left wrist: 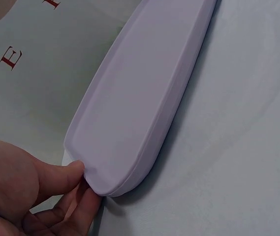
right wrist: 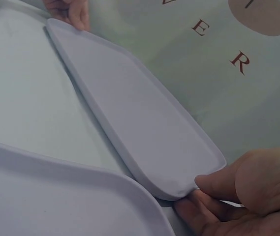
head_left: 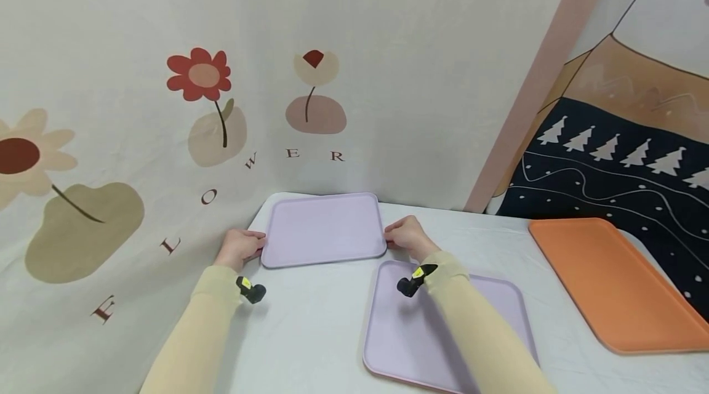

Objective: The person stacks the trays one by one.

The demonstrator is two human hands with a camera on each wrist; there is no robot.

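Note:
A shallow lavender tray (head_left: 324, 229) lies at the far end of the white table, close to the wall cloth. My left hand (head_left: 240, 245) pinches its left short edge, thumb on the rim and fingers beneath, as the left wrist view shows on the tray (left wrist: 130, 98). At the opposite short edge, my right hand (head_left: 410, 237) grips the rim the same way, thumb on top and fingers under the tray (right wrist: 135, 113). Below my right forearm sits a second lavender tray (head_left: 404, 332), partly hidden by the sleeve.
An orange tray (head_left: 626, 286) lies on the right side of the white-covered table (head_left: 310, 320). Behind stands a hanging cloth (head_left: 415, 74) printed with flowers and letters. A dark cloth with white trees (head_left: 604, 178) hangs at the right.

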